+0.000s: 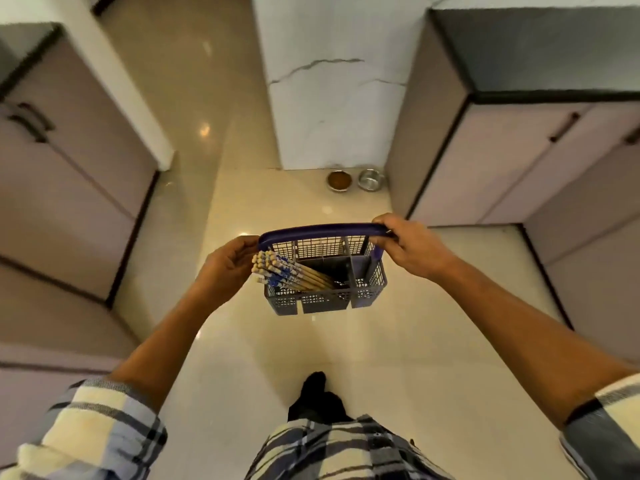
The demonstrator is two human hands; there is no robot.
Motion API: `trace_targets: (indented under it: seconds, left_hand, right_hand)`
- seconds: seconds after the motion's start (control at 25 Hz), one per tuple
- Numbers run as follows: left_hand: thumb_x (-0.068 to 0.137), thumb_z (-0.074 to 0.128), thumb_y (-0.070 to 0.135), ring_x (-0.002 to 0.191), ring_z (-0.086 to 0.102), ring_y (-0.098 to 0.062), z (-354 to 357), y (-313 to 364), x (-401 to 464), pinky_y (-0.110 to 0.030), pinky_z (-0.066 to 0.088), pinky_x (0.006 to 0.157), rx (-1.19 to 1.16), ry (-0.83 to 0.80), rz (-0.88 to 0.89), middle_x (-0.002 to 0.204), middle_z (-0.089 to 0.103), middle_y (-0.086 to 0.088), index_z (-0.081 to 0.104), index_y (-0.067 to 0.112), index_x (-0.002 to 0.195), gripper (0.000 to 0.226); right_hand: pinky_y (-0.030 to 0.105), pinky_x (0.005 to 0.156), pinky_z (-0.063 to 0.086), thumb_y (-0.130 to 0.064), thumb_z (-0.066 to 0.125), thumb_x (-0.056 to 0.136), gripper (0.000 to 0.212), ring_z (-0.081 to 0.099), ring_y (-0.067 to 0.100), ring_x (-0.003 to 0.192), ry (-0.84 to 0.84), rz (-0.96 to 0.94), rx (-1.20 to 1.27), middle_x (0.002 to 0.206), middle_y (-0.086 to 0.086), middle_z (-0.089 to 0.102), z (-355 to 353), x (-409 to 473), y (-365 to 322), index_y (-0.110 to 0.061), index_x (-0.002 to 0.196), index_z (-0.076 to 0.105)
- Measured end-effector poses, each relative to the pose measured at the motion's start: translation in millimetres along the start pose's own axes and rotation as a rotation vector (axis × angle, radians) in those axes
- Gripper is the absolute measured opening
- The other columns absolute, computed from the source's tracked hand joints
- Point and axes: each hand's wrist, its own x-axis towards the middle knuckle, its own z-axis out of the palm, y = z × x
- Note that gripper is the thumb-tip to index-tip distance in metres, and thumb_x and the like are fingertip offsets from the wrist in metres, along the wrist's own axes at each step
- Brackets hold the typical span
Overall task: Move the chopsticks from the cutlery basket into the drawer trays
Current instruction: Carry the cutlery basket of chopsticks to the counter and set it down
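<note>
Holding a grey plastic cutlery basket [327, 289] in the air in front of me, above a glossy cream floor [381, 358], I grip it from both sides. My right hand [408, 249] is curled over the right end of its blue handle [322, 230]. My left hand [227, 265] is at the basket's left end, fingers curled beside the chopstick tops; I cannot tell whether they grip the basket's edge or the chopsticks.

The basket is split into several mesh-walled sections. A bundle of wooden chopsticks [291, 273] with blue and white patterned tops stands in one section. They lean, their long axis slanting from lower right inside the basket up to the left, tops poking past the rim beside my left hand. The other sections look dark; I cannot make out anything in them.

On the floor farther ahead sit two metal bowls [353, 180] side by side against a white marbled pillar [332, 98]; the left one holds something brown. Pale cabinets [69, 168] line both sides.
</note>
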Motion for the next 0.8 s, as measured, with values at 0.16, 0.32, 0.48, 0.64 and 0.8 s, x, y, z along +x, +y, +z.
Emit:
trace_targets:
  seconds: [0.16,0.32,0.48,0.64,0.8]
  left_hand:
    - [0.094,0.057,-0.002,0.092,0.067,0.003,66.0,47.6,71.1,-0.019,0.051,0.085,0.033,-0.248,0.156,0.100,0.069,0.018,0.059,0.026,0.114,0.034]
    - [0.092,0.055,-0.006,0.088,0.062,0.018,131.1,95.7,112.7,-0.002,0.046,0.076,0.040,-0.482,0.316,0.088,0.067,0.040,0.057,0.026,0.111,0.038]
    - [0.089,0.058,-0.011,0.101,0.068,-0.002,208.4,139.8,146.5,-0.019,0.050,0.092,-0.011,-0.731,0.429,0.101,0.075,0.016,0.061,0.015,0.115,0.037]
    - [0.087,0.058,-0.015,0.088,0.066,0.012,292.7,199.4,143.1,-0.008,0.049,0.078,-0.013,-0.930,0.543,0.092,0.073,0.029,0.056,0.008,0.118,0.039]
    - [0.087,0.056,-0.018,0.087,0.062,0.021,387.2,268.1,114.0,-0.003,0.045,0.081,0.021,-1.095,0.676,0.087,0.066,0.043,0.055,0.013,0.114,0.040]
  right_hand:
    - [0.009,0.059,0.033,-0.021,0.056,0.099,0.024,0.054,0.013,0.078,0.182,0.249,-0.009,0.097,-0.008,0.060,-37.4,-64.9,48.6,-0.014,0.121,0.056]
    - [0.014,0.066,0.043,-0.023,0.056,0.099,0.025,0.060,0.015,0.088,0.333,0.455,0.045,0.107,0.000,0.067,-59.4,-125.7,77.3,-0.016,0.123,0.055]
    - [0.027,0.076,0.053,-0.024,0.054,0.100,0.028,0.061,0.017,0.099,0.484,0.686,0.103,0.111,-0.001,0.065,-73.7,-196.7,89.2,-0.017,0.126,0.052]
    - [0.015,0.062,0.040,-0.024,0.054,0.100,0.022,0.058,0.009,0.083,0.619,0.860,0.109,0.102,-0.005,0.061,-86.1,-267.9,103.7,-0.018,0.121,0.053]
    - [0.017,0.065,0.044,-0.024,0.054,0.100,0.021,0.060,0.014,0.090,0.732,0.995,0.105,0.100,-0.006,0.061,-108.2,-346.1,124.1,-0.019,0.120,0.054]
